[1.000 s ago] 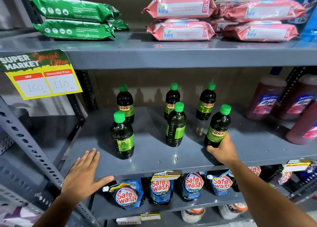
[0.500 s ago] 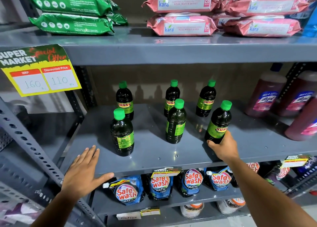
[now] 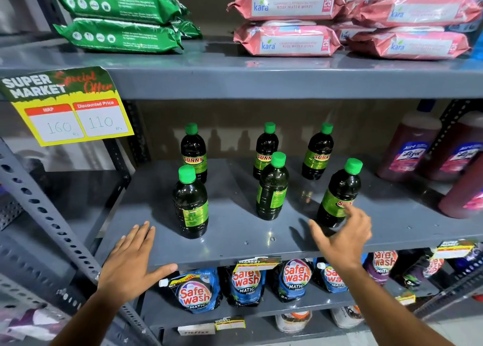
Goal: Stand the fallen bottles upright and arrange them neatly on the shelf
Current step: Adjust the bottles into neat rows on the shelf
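Both hands spread and empty, right hand (image 3: 345,237) beside front-right bottle (image 3: 339,196): nudge gently, align rows, avoid tipping.

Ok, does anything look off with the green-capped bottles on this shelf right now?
All six stand upright, none fallen or leaking. The oddities are small: the front right bottle looks tilted to the right beside the open right hand, and the front left bottle and front middle bottle show their labels turned sideways.
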{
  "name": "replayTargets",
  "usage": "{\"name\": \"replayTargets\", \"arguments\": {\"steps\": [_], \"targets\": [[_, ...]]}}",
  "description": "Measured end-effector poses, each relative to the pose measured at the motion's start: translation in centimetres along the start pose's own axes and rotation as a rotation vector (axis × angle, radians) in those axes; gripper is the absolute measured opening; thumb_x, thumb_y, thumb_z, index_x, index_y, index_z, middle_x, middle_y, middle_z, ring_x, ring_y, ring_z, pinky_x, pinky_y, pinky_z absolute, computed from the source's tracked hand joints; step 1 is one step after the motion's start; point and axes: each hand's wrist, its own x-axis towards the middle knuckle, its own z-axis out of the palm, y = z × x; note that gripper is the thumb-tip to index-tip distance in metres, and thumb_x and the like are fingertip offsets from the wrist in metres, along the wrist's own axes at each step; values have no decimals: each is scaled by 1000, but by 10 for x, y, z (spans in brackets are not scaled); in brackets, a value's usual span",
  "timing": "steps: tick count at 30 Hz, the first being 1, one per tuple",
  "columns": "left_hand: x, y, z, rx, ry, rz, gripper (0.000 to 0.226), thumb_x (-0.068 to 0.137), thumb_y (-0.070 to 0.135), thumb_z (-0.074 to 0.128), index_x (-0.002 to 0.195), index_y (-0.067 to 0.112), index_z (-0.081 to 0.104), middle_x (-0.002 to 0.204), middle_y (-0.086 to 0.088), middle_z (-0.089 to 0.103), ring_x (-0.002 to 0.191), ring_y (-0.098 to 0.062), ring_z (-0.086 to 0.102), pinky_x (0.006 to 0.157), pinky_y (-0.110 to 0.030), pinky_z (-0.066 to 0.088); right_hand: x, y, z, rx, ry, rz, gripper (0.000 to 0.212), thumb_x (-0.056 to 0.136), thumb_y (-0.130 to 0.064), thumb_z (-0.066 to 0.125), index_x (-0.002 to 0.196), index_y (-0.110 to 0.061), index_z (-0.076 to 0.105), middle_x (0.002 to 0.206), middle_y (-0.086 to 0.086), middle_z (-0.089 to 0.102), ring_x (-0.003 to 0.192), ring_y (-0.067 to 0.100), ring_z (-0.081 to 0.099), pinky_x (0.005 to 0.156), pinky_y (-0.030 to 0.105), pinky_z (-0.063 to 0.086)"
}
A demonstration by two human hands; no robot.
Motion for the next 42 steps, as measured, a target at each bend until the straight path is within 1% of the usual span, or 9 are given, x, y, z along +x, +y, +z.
{"name": "replayTargets", "arguments": {"steps": [3, 9, 18, 23, 28, 31, 35, 39, 42], "targets": [[0, 0, -1, 7, -11, 1, 117, 70, 95, 21, 150, 10, 14, 158, -9, 7, 144, -23, 4, 116, -44, 13, -5, -33, 18, 163, -234, -78, 81, 68, -32, 86, 133, -10, 44, 120, 6, 45, 113, 19, 45, 99, 40, 42], [1, 1, -2, 4, -25, -15, 118, 69, 96, 20, 150, 10, 14, 159, -9, 7, 145, -23, 3, 116, -43, 11, 16, -76, 62, 414, -497, 114, 108, 66, -22, 89, 150, -16, 22, 134, -3, 51, 122, 11, 49, 100, 27, 38], [0, 3, -4, 40, -39, -27, 120, 67, 97, 9, 150, 12, 1, 158, -9, -6, 144, -23, -6, 117, -41, 4, 6, -86, 86, 273, -400, 182, 63, 58, -19, 81, 113, -15, 51, 114, 9, 51, 100, 14, 44, 79, 28, 43], [1, 4, -4, 33, -32, -16, 120, 67, 97, 9, 150, 11, 2, 158, -9, -5, 144, -23, -6, 117, -41, 4, 5, -84, 88, 151, -305, 179, 88, 51, -51, 87, 122, -16, 49, 112, 7, 56, 109, 26, 52, 91, 38, 46], [1, 4, -4, 29, -27, -15, 120, 67, 97, 9, 150, 11, 4, 158, -9, -3, 144, -23, -5, 117, -42, 5, 6, -81, 86, 205, -421, 198, 65, 61, -14, 81, 116, -18, 45, 100, -1, 52, 101, 25, 56, 75, 29, 41], [0, 4, -4, 36, -31, -20, 120, 67, 97, 8, 151, 11, 4, 159, -9, -3, 144, -22, -5, 117, -41, 4, 1, -77, 84, 187, -342, 181, 75, 58, -36, 90, 118, -16, 48, 107, 0, 50, 106, 18, 48, 85, 29, 42], [0, 4, -4, 16, -15, -15, 119, 69, 97, 13, 150, 10, 11, 158, -9, 3, 145, -24, 1, 117, -43, 9, 1, -78, 80, 206, -428, 234, 70, 64, -16, 82, 123, -13, 44, 103, -2, 55, 105, 24, 58, 81, 31, 44], [-1, 5, -5, 28, -24, -20, 121, 66, 97, 8, 151, 11, 7, 159, -7, -1, 145, -22, -3, 116, -40, 4, 1, -81, 79, 185, -363, 253, 92, 51, -51, 88, 126, -19, 44, 114, -1, 55, 108, 18, 54, 86, 38, 51], [-2, 5, -6, 30, -25, -18, 120, 66, 97, 7, 151, 11, 5, 158, -7, -3, 144, -22, -4, 116, -40, 2, 0, -85, 79, 205, -415, 281, 74, 62, -25, 83, 124, -17, 42, 110, 3, 59, 99, 23, 60, 76, 34, 49]]}}
